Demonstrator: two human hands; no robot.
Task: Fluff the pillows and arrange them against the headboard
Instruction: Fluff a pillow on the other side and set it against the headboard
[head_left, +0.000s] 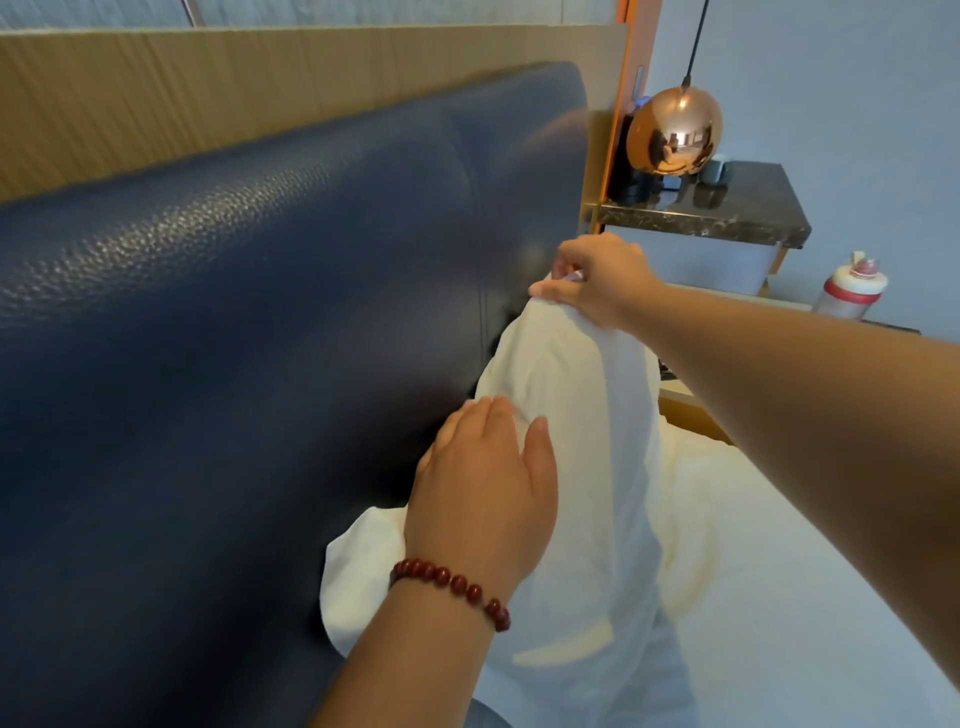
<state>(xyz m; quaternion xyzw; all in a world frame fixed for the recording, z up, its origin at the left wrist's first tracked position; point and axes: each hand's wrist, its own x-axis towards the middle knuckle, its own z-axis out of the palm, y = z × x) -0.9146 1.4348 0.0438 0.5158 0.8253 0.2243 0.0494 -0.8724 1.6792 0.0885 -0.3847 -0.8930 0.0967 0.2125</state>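
A white pillow (582, 467) stands upright on the bed, leaning against the dark blue padded headboard (249, 338). My right hand (597, 280) pinches the pillow's top corner between thumb and curled fingers. My left hand (488, 478), with a red bead bracelet on its wrist, rests flat with straight fingers on the pillow's edge next to the headboard. A second white pillow (691, 509) lies partly hidden behind the upright one, to its right.
The white sheet of the bed (810, 623) spreads at lower right. A dark marble bedside shelf (727, 218) stands past the headboard's end, with a copper globe lamp (674, 130) hanging over it. A red and white bottle (852, 291) stands at the right.
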